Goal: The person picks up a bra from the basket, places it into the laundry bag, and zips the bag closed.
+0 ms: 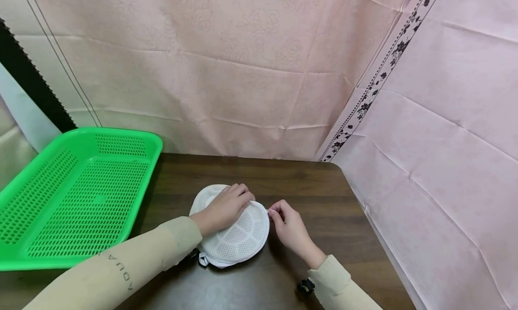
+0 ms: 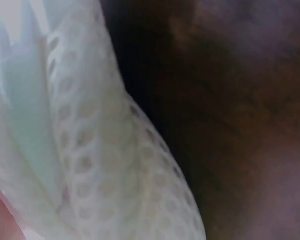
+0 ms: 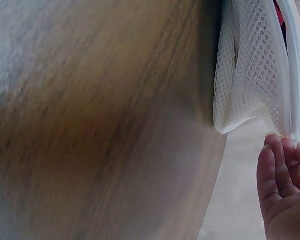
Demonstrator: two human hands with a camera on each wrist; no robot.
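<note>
A round white mesh laundry bag [image 1: 238, 238] with a smooth white rim is on the dark wooden table. My left hand [image 1: 227, 207] lies across it from the left, fingers bent over the edge of its round face. The left wrist view is filled by blurred mesh folds [image 2: 105, 135] of the bag. With thumb and fingertips, my right hand [image 1: 290, 224] pinches a small piece at the bag's right rim. From the right wrist view, those fingers [image 3: 282, 175] meet the end of the rim, and a sliver of red [image 3: 278, 12] shows in the gap beside it.
A large green perforated plastic basket [image 1: 155, 166] stands on the left of the table. Pale patterned cloth [image 1: 243, 76] hangs behind, and more cloth [image 1: 445, 166] runs along the right side. A small black item [image 1: 306, 286] sits at the right cuff.
</note>
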